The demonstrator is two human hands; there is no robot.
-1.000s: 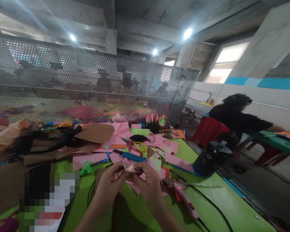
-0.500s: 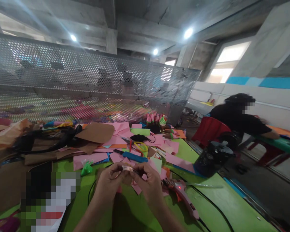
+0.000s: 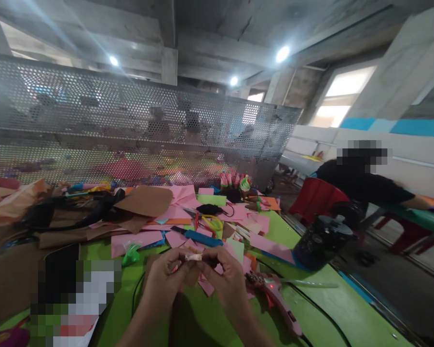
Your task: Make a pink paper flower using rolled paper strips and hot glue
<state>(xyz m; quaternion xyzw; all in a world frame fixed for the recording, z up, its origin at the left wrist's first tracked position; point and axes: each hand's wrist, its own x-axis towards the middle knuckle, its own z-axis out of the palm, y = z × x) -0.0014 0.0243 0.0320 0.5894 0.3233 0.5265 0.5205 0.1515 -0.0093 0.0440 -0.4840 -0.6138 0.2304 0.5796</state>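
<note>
Fingers and thumbs of my left hand (image 3: 166,272) and my right hand (image 3: 224,275) pinch a small whitish-pink piece (image 3: 193,257), perhaps rolled paper, between them. It is too small to tell exactly what it is. Both hands are closed, fingertips close together above the green table (image 3: 191,313). A pink glue gun (image 3: 282,306) with a lit red light lies right of my right hand, a clear glue stick (image 3: 311,284) sticking out of its back. Just beyond my hands lies a blue cutter knife (image 3: 204,238). Crumpled green plastic (image 3: 131,254) lies left of my left hand.
Pink paper pieces (image 3: 271,246) and brown paper (image 3: 144,201) cover the table's far side. Yellow-handled scissors (image 3: 214,223) lie among them. A dark container (image 3: 321,243) stands at the right edge. Behind rises a perforated metal screen (image 3: 130,125). A person (image 3: 361,180) sits at another table.
My hands stay pinched on the small piece, which has turned slightly between the fingertips. The view has shifted a little. The seated person's head and arm have moved slightly.
</note>
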